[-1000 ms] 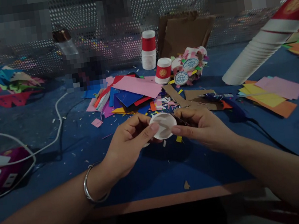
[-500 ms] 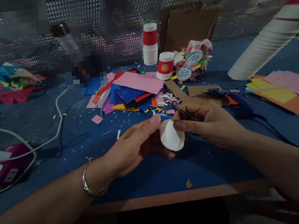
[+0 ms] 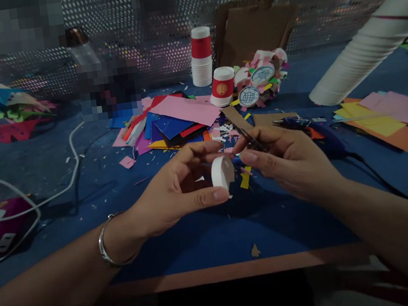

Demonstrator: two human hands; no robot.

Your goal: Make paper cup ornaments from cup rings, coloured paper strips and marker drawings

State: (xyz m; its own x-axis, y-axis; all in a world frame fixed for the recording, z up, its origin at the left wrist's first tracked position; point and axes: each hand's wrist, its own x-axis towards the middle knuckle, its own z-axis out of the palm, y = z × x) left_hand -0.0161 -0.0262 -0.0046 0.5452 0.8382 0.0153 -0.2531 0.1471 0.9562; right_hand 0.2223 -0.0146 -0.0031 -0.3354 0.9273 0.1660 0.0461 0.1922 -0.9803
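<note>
My left hand pinches a small white paper disc, a cut cup bottom, between thumb and fingers, turned edge-on above the blue table. My right hand is closed around small dark scissors, whose blades point left and up, close to the disc's upper edge. A silver bangle sits on my left wrist. Bits of cut paper lie on the table under both hands.
A heap of coloured paper sheets lies behind my hands. Red-and-white paper cups, a taller cup stack and decorated cup pieces stand further back. A long cup stack lies at right above paper sheets. A glue gun lies right; a white cable runs left.
My left hand has turned the white disc from flat-on to edge-on and shifted its grip. My right hand with the scissors has lifted slightly towards the disc's top.
</note>
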